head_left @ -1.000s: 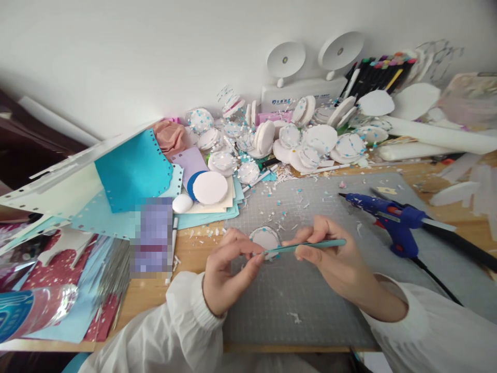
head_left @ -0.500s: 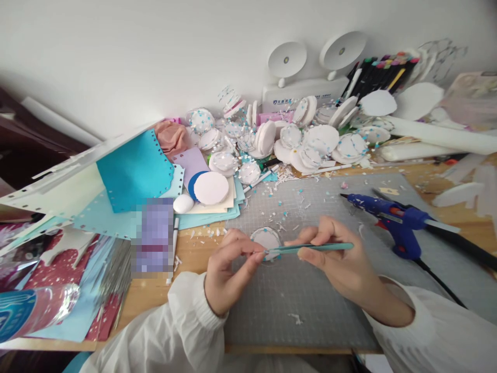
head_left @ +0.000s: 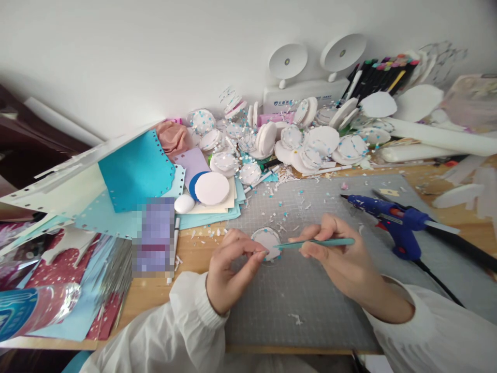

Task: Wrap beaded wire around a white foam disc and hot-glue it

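A small round white disc (head_left: 267, 240) with blue flecks lies on the grey cutting mat (head_left: 295, 290). My left hand (head_left: 229, 269) is pinched closed at the disc's near left edge, thumb and fingertips together; what they hold is too small to make out. My right hand (head_left: 341, 256) grips a slim teal tool (head_left: 316, 242), held nearly level with its tip pointing left at the disc, just right of my left fingertips.
A blue hot glue gun (head_left: 392, 220) lies on the mat's right side, its black cord trailing right. Several white foam discs (head_left: 306, 140) and markers (head_left: 380, 75) pile along the wall. Coloured paper sheets (head_left: 134, 171) crowd the left. Paper scraps litter the mat's far part.
The teal tool's tip has drawn back a little from my left fingertips, and the tool sits slightly higher. Both hands otherwise stay in place over the disc.
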The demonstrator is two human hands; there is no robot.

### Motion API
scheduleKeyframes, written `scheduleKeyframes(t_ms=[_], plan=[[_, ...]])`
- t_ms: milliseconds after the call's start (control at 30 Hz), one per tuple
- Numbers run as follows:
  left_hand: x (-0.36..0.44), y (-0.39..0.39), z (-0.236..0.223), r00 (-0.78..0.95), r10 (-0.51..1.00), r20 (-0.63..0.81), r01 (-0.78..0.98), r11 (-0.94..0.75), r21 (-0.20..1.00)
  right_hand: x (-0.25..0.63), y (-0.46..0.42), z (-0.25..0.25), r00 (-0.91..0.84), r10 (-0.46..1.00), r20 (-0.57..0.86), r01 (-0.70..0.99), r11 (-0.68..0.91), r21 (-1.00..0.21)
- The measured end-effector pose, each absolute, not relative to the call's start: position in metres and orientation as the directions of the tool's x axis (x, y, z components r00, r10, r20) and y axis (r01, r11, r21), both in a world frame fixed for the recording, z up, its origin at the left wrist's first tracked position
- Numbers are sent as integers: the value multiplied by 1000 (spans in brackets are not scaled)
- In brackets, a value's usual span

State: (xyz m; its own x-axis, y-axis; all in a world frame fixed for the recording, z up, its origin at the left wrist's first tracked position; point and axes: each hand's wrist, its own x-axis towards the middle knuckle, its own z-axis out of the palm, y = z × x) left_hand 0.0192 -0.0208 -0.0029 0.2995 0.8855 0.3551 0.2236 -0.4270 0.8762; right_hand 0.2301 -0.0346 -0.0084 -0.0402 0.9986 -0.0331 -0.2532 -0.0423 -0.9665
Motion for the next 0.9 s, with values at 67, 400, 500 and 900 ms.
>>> scheduleKeyframes(t_ms=[67,400,500,900], plan=[[19,-21,-3,298,887,354,225,-426,876,230,-34,-8,-34,999,-41,-257,-48,-965],[18,-21,-4,301,875,379,203,-447,871,228,-36,-7,-72,997,-17,-210,-32,-977],[18,-21,-5,296,874,385,198,-451,870,228,-36,-6,-73,997,-20,-208,-35,-977],[18,-20,-5,310,873,377,210,-450,868,228,-36,-7,-80,996,-39,-192,-54,-980]])
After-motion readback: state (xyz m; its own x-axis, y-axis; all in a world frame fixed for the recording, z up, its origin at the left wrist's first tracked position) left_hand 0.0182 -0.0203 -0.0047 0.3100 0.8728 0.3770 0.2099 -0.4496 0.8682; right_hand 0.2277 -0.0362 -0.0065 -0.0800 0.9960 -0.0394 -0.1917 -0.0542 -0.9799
